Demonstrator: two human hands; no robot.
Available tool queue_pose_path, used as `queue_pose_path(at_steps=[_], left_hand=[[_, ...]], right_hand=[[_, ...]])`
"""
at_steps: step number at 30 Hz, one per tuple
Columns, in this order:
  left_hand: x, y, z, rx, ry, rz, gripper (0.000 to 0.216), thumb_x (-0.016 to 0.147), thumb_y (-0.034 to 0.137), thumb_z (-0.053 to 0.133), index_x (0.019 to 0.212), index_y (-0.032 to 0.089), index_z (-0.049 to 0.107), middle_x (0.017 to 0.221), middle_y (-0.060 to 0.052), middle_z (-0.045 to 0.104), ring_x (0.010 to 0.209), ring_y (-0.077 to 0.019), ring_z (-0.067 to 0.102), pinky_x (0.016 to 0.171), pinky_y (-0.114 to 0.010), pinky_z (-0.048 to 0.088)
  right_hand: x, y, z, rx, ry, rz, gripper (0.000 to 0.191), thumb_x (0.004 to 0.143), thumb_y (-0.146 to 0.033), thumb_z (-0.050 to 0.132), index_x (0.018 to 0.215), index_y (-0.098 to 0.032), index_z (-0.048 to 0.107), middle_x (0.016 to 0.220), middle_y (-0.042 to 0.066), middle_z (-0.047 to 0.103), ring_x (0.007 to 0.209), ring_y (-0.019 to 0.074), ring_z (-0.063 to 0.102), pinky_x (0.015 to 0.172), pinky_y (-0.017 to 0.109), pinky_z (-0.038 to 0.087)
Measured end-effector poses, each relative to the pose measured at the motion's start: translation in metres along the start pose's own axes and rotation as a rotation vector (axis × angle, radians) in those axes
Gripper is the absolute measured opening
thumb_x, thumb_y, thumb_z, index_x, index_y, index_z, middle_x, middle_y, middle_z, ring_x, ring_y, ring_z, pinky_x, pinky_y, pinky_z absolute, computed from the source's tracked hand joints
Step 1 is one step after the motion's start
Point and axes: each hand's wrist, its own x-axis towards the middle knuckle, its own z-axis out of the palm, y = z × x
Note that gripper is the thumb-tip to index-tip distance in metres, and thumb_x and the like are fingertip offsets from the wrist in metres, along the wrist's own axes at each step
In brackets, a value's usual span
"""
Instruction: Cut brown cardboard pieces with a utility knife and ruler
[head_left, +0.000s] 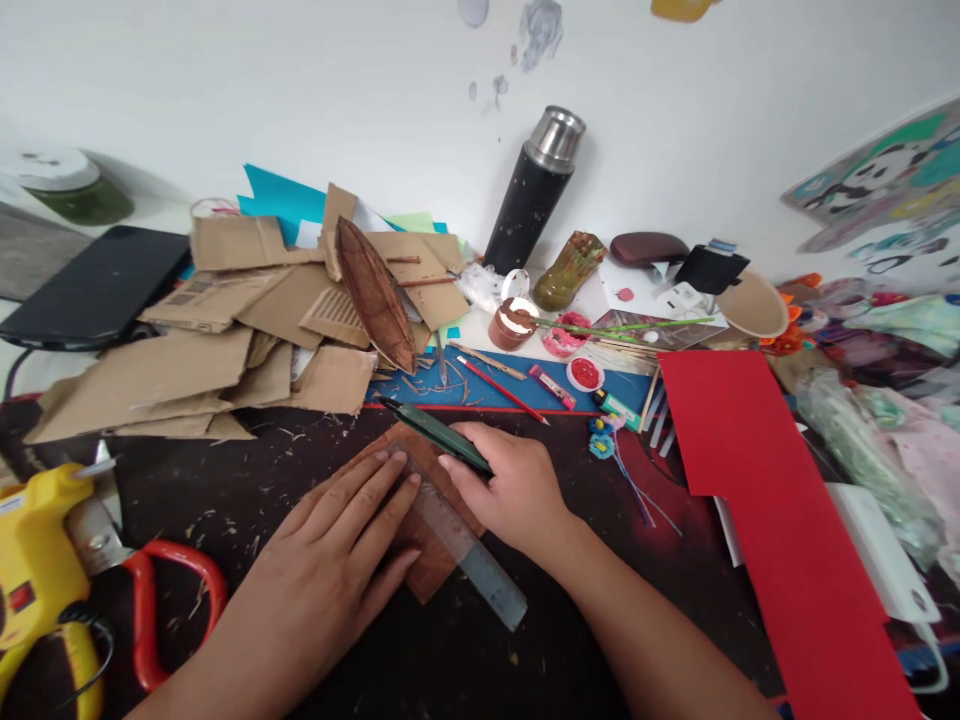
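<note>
My left hand [337, 545] lies flat with its fingers stretched over a clear ruler [491, 585], pressing it onto a brown-painted piece of cardboard [431, 570] on the dark table. In my right hand [521, 490] is a dark green utility knife [435, 432], gripped in closed fingers. The knife's narrow end points up and left, past the cardboard's far edge; whether a blade is out I cannot make out. The ruler runs diagonally across the cardboard, its near end sticking out toward the lower right.
Cardboard scraps [165, 370] and a brown boat-shaped piece [375, 300] lie at the back left. A yellow glue gun [34, 570] and red-handled scissors [176, 590] sit at left. Behind stand a black thermos [529, 200] and paint pots [512, 325]. Red card [772, 520] lies right.
</note>
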Motion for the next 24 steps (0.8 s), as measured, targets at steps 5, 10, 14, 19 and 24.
queue_pose_path(at_steps=[5, 10, 14, 19, 24], left_hand=[[-0.002, 0.003, 0.006, 0.024, 0.014, -0.018, 0.045, 0.112, 0.039, 0.049, 0.144, 0.014, 0.069, 0.150, -0.017, 0.074, 0.138, -0.0334, 0.069, 0.110, -0.046, 0.052], [-0.002, 0.008, 0.011, 0.016, 0.035, -0.047, 0.045, 0.112, 0.038, 0.049, 0.143, 0.015, 0.071, 0.151, -0.019, 0.073, 0.141, -0.0336, 0.067, 0.114, -0.047, 0.051], [-0.002, 0.008, 0.015, 0.023, 0.053, -0.036, 0.046, 0.112, 0.039, 0.048, 0.141, 0.013, 0.073, 0.151, -0.020, 0.073, 0.142, -0.0339, 0.066, 0.115, -0.047, 0.051], [-0.003, 0.006, 0.018, 0.008, 0.081, -0.038, 0.049, 0.113, 0.042, 0.045, 0.139, 0.013, 0.074, 0.148, -0.019, 0.075, 0.139, -0.0334, 0.068, 0.114, -0.047, 0.052], [-0.003, 0.006, 0.020, 0.004, 0.102, -0.028, 0.050, 0.113, 0.043, 0.046, 0.142, 0.012, 0.072, 0.149, -0.020, 0.074, 0.138, -0.0338, 0.068, 0.115, -0.047, 0.051]], right_hand=[[0.000, -0.002, -0.001, 0.010, 0.013, 0.051, 0.018, 0.105, -0.032, 0.067, 0.118, -0.025, 0.077, 0.108, 0.004, 0.087, 0.093, 0.0238, 0.082, 0.085, 0.033, 0.058], [0.002, -0.005, -0.003, 0.007, -0.011, 0.094, 0.017, 0.103, -0.031, 0.069, 0.117, -0.026, 0.078, 0.107, 0.004, 0.086, 0.094, 0.0240, 0.081, 0.085, 0.032, 0.056], [0.002, -0.007, -0.009, 0.038, -0.063, 0.121, 0.018, 0.102, -0.031, 0.072, 0.117, -0.024, 0.079, 0.108, 0.005, 0.086, 0.095, 0.0237, 0.080, 0.087, 0.032, 0.055], [-0.007, -0.009, -0.016, 0.140, -0.107, 0.149, 0.019, 0.100, -0.029, 0.073, 0.118, -0.024, 0.080, 0.108, 0.004, 0.086, 0.093, 0.0225, 0.079, 0.086, 0.032, 0.054], [-0.018, -0.011, -0.017, 0.163, -0.111, 0.174, 0.020, 0.099, -0.029, 0.073, 0.117, -0.024, 0.080, 0.107, 0.003, 0.085, 0.093, 0.0224, 0.078, 0.087, 0.032, 0.054]])
